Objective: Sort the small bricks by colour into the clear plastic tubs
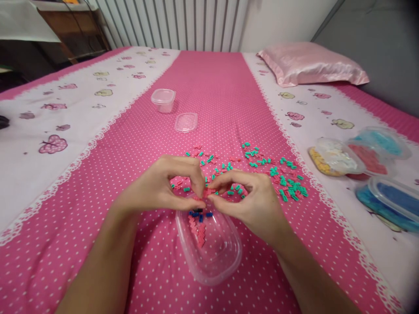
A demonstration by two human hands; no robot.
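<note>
Fingers of my left hand [173, 183] and my right hand [252, 196] meet in a pinch over the far end of a clear plastic tray or lid [225, 268]. Between the fingertips are small red interlocking plastic bricks [210, 192], partly hidden by the fingers. Below them, red bricks [201, 235] form two slanting strips, with several blue bricks [209, 214] and a black one [197, 210] at their top. Whether these are all joined to the held bricks I cannot tell. Beyond my hands lie many loose green bricks [294, 189] and red ones.
A small lidded clear tub [163, 101] and a loose clear lid [186, 122] stand farther back. To the right are containers with yellow [319, 161], red [369, 159] and blue [393, 200] pieces. A pink pillow [314, 65] lies on the polka-dot bedspread [212, 83].
</note>
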